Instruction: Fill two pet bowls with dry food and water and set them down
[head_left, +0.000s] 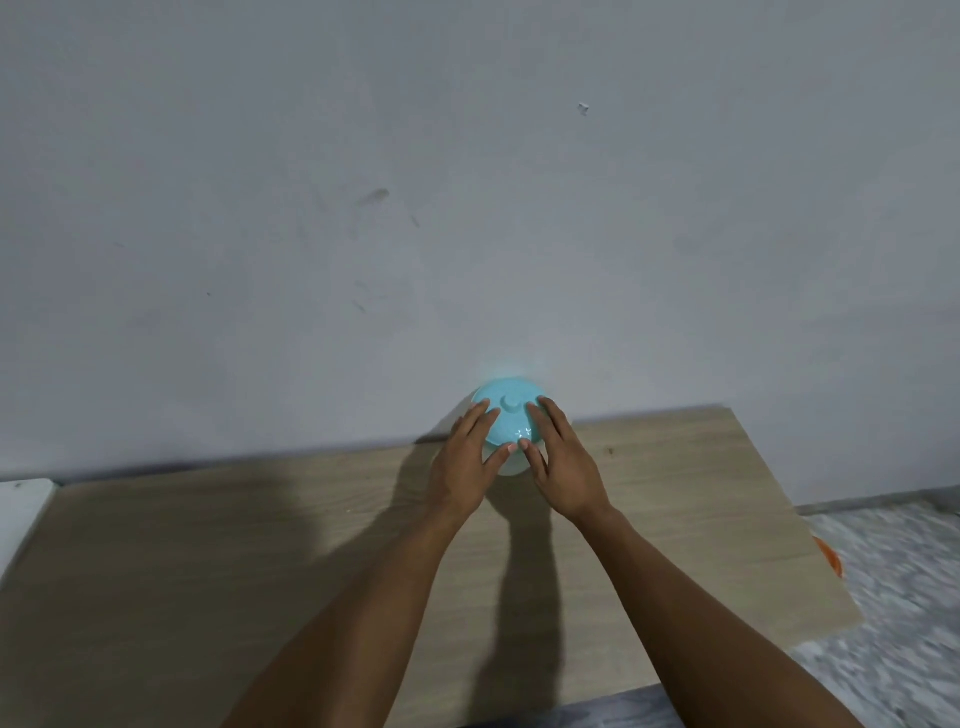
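A container with a light blue lid (511, 415) and a round knob on top stands on the wooden table (260, 571), close to the wall. Its pale body (511, 465) shows just below the lid between my thumbs. My left hand (470, 462) lies on the lid's left side with straight fingers. My right hand (558, 457) lies on the lid's right side the same way. Both thumbs meet at the lid's near edge. No pet bowls show in this view.
A grey wall (467, 182) rises right behind the table. A white surface (21, 514) borders the table's left end. To the right lies a speckled floor (893, 597), with an orange object (830, 558) peeking out past the table's right edge.
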